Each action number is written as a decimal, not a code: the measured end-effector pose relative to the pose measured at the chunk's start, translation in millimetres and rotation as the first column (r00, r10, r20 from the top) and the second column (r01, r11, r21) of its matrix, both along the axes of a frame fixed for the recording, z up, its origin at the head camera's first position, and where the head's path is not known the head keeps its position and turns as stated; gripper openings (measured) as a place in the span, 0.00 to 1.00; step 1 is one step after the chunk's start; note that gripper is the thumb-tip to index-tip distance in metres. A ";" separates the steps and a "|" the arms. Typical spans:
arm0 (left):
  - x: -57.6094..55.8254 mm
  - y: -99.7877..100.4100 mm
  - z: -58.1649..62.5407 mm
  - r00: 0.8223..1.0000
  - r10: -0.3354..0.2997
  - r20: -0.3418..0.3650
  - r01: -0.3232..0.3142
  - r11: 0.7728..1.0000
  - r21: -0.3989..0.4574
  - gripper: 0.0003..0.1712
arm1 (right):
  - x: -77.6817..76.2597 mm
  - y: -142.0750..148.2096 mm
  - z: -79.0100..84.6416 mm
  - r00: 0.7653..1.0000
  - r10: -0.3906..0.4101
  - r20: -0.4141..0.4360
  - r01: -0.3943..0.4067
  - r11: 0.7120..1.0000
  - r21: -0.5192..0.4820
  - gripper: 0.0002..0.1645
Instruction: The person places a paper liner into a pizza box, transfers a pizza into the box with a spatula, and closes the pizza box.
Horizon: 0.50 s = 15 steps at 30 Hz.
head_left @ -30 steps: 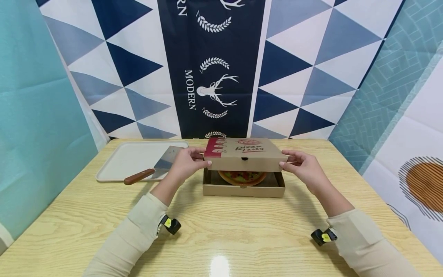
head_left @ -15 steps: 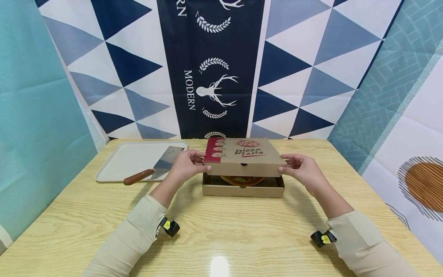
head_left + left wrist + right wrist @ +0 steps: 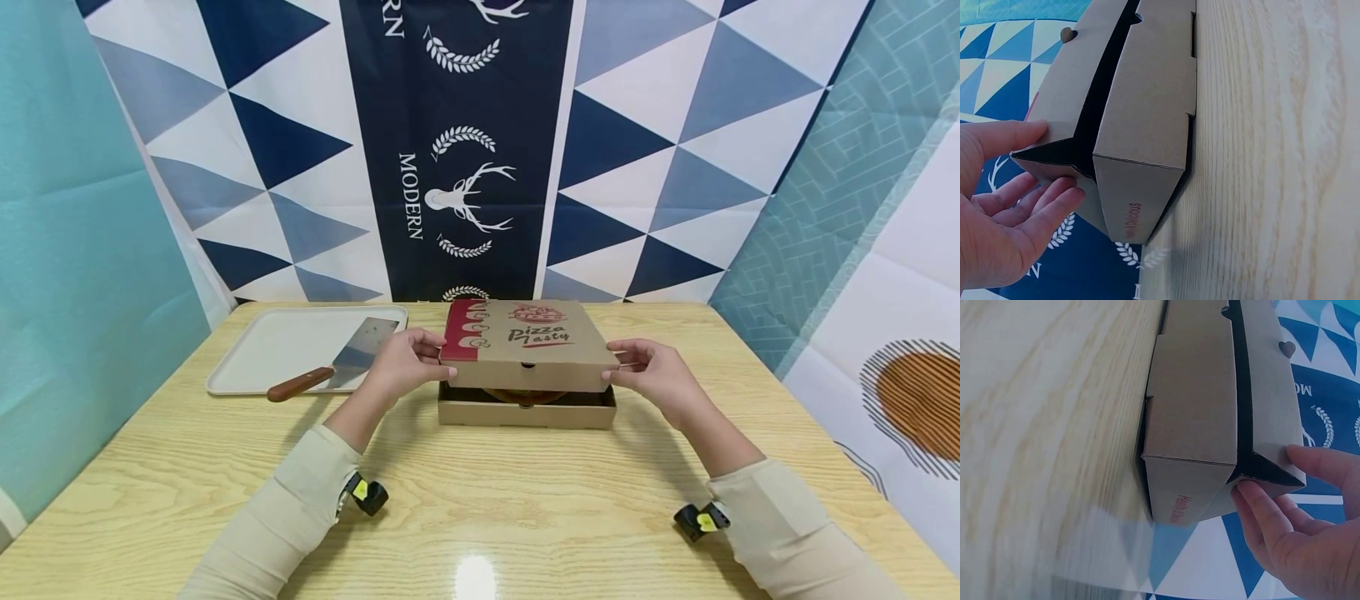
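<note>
A cardboard pizza box stands toward the back of the table, its lid partly lowered over the base. The lid bears red and dark printing. Through the narrow front gap a sliver of pizza shows; the rest is hidden. My left hand pinches the lid's front left corner, thumb on the front flap and fingers along the side, as the left wrist view confirms. At the front right corner my right hand holds the lid likewise. Both wrist views show a dark gap between lid and base.
Left of the box lies a cream tray. A wide metal spatula with a wooden handle rests partly on it, the handle jutting past the near edge. A patterned cloth hangs behind the wooden table.
Both hands have brought the lid's front edge down toward the base. The gap has narrowed and less of the pizza shows. The tray and spatula have stayed put.
</note>
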State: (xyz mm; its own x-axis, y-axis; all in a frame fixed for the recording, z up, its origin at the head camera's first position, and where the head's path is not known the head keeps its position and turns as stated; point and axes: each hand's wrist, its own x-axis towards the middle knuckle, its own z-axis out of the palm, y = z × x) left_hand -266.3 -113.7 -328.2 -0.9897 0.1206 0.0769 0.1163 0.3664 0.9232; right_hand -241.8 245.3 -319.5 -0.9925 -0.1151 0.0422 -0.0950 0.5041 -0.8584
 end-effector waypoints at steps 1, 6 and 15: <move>0.2 0.2 -0.3 1.000 0.002 0.001 -0.002 1.000 -0.005 0.25 | 0.1 0.1 -0.3 1.000 0.002 -0.002 -0.002 1.000 0.001 0.34; 0.3 0.6 -2.2 1.000 0.009 0.008 -0.009 1.000 -0.016 0.24 | 1.0 -0.5 -1.0 1.000 0.004 -0.004 -0.004 1.000 0.026 0.33; -0.6 1.8 -6.6 1.000 0.009 0.019 -0.008 0.999 -0.047 0.24 | 1.9 -1.5 -2.9 1.000 0.006 0.017 -0.007 0.999 0.048 0.34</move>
State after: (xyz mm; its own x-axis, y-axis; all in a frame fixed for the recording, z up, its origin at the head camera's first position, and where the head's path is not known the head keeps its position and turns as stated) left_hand -266.9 -111.9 -334.8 -0.9920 0.1150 0.0526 0.0957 0.4107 0.9067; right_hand -239.9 243.8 -322.4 -0.9922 -0.1228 0.0195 -0.0837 0.5440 -0.8349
